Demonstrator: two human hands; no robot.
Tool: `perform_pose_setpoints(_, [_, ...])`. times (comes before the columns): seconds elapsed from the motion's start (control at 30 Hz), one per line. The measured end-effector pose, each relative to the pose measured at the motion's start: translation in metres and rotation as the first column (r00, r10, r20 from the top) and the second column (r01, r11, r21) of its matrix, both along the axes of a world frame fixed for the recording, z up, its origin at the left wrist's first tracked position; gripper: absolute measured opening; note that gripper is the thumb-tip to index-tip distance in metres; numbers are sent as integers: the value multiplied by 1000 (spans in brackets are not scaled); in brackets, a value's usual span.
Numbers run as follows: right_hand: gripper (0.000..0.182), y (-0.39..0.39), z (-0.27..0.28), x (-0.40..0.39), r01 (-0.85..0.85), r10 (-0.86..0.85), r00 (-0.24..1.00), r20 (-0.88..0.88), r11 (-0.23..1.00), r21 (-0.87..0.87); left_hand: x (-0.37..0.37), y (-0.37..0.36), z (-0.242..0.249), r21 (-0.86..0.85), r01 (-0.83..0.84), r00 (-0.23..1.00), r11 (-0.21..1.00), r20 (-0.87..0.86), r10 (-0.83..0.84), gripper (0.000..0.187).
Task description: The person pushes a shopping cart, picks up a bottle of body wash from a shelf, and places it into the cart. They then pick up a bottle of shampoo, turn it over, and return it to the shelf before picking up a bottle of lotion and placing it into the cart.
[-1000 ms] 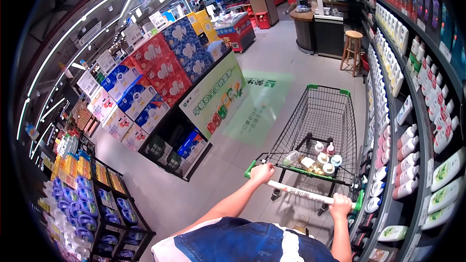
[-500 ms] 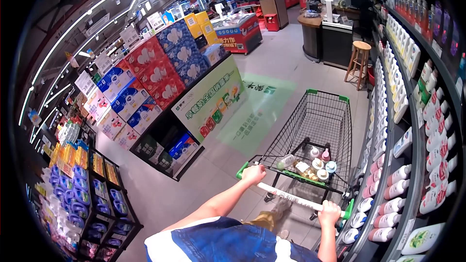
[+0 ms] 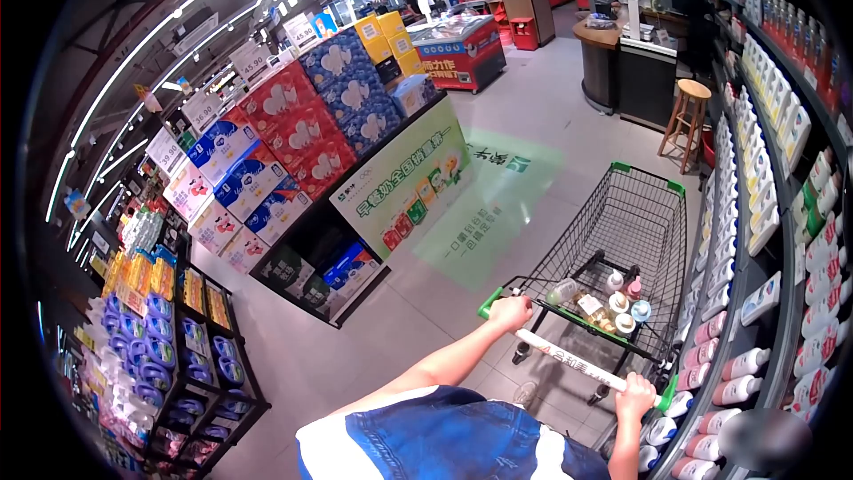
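Both my hands are closed round the white handlebar [image 3: 569, 357] of a black wire shopping cart [image 3: 622, 222] with green corner trim. My left hand [image 3: 511, 312] grips the bar near its left green end. Near the right green end, my right hand [image 3: 635, 396] wraps round it. In the part of the basket closest to me lie several bottles: pump bottles with white tops [image 3: 620, 302], a bottle of yellowish liquid [image 3: 592, 306] and a pale greenish bottle [image 3: 562, 292]. Some of these overlap, so their labels cannot be read.
Shelves of bottles [image 3: 742, 364] run close along the cart's right side. A wooden stool [image 3: 686, 124] and a counter [image 3: 653, 80] stand ahead. Boxed goods [image 3: 293, 116] are stacked left, above a green sign [image 3: 404, 182]. A rack of purple bottles [image 3: 151, 347] is at lower left.
The view has turned slightly left, so cart, shelves and displays appear further right. Both hands keep their hold on the handlebar.
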State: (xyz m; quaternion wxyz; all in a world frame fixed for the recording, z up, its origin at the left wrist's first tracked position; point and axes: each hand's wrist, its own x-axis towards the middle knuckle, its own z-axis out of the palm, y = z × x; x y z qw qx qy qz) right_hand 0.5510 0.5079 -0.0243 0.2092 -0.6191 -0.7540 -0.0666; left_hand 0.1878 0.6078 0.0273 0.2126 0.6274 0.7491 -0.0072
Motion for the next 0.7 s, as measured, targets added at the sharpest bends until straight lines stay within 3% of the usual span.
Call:
perform_pose_setpoints(0.27, [21, 44, 5, 6, 49, -46, 998, 32, 992, -114, 3, 56, -9, 3, 92, 992, 996, 82, -92, 28])
perform_pose_setpoints(0.5, [21, 78, -3, 21, 81, -76, 996, 52, 992, -93, 15, 97, -6, -15, 171, 979, 985, 119, -168, 28])
perform_pose_setpoints(0.57, [22, 88, 6, 28, 64, -65, 998, 6, 960, -274, 21, 105, -1, -3, 160, 980, 987, 117, -159, 28])
perform_pose_setpoints(0.6, [26, 94, 25, 30, 63, -120, 989, -85, 869, -491, 25, 110, 6, -19, 155, 983, 988, 103, -153, 28])
perform_pose_setpoints(0.63, [32, 104, 57, 32, -45, -98, 979, -180, 755, -654, 30, 114, 9, -44, 151, 985, 988, 92, -146, 28])
perform_pose_setpoints(0.67, [34, 120, 54, 46, -334, -168, 812, -559, 652, -681, 30, 121, -4, -41, 172, 983, 984, 69, -168, 31])
perform_pose_setpoints(0.7, [37, 131, 44, 64, -596, -306, 498, -811, 559, -577, 35, 125, -2, -44, 120, 991, 992, 63, -117, 31])
